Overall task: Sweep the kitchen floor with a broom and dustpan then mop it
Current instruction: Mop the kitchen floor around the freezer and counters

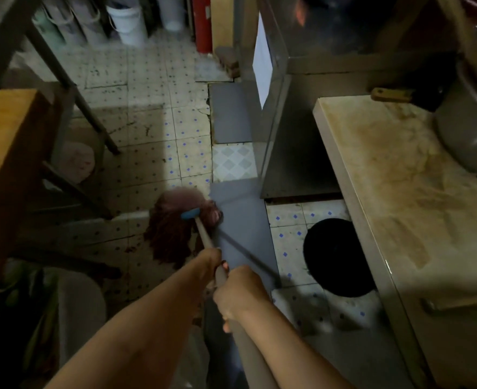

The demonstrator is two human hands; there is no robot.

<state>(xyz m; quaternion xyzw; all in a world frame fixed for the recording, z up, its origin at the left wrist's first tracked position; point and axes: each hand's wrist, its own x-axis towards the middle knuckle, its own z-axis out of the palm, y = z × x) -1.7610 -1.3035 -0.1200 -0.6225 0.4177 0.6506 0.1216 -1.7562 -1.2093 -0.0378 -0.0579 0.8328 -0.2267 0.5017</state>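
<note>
Dim kitchen, seen from above. Dark red string mop head (179, 228) with a blue plastic collar (190, 213), spread on the spotted cream tile floor (147, 108) just left of a grey floor mat (242, 228), its right strands touching the mat's edge. Pale mop handle (203, 234) slanting from the collar down toward the camera.

Left hand (207, 262) higher on the handle, fingers curled round it, clamped on. Right hand (238, 293) just below and nearer the camera, fingers likewise wrapped tight round the same handle; thumb tip showing beneath. Both forearms bare.

Dark stains and specks on the tiles round the mop head and to its left. Black round bin (338, 256) on the floor right of the mat, beside a worn, stained pale tabletop (400, 178). Grey metal bowl (467, 127) at the tabletop's far right edge. Stainless steel cabinet (301, 122) beyond the bin. Wooden tabletop (4, 130) at the left edge, metal legs beneath and behind it. White plastic buckets (128, 21) against the far wall, red cylinder (202, 23) just right of them.
</note>
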